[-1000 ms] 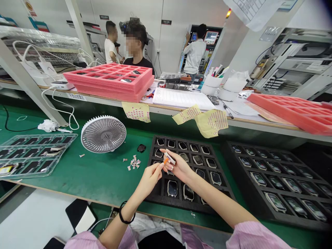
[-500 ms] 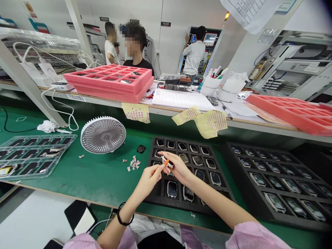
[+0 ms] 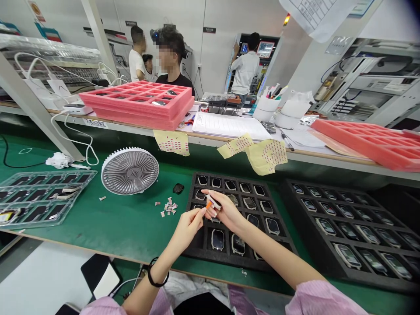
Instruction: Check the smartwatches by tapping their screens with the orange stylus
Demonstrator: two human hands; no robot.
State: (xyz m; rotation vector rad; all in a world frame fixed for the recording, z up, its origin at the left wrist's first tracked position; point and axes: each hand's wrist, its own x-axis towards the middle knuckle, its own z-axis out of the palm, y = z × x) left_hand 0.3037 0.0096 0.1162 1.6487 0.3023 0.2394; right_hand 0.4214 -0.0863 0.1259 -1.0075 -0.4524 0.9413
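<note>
Holds a pale-rimmed watch case (image 3: 215, 202) in the right hand (image 3: 228, 212), just right of and below the frame's centre, fingers closed narrowly around the edges. Pinches a small orange piece (image 3: 208, 204) between thumb and forefinger of the left hand (image 3: 189, 224), right up against the watch case; cannot tell, at this size, whether strip or tool. Wears a black band (image 3: 151, 276) on the left wrist.

Has a black foam tray (image 3: 201, 247) beneath the hands, right of centre, with watches (image 3: 218, 239) in many compartments. Has a second black foam tray (image 3: 324, 248) at lower right, also bearing watches. Shows small pale pieces (image 3: 169, 206) scattered on the green bench top (image 3: 114, 223), left of the hands, with a dark watch-shaped part (image 3: 178, 188) just above. Shows a tilted round fan (image 3: 130, 170) left of centre and a clear plastic tray (image 3: 62, 222) of dark parts at the left edge.

Shows stacked pink foam trays (image 3: 173, 117) on the shelf at upper left, a printed form (image 3: 229, 126) near upper centre, yellow label sheets (image 3: 269, 155) hanging below. Shows, beyond, a person in a dark top (image 3: 177, 81) and a person in a white shirt (image 3: 246, 70).
</note>
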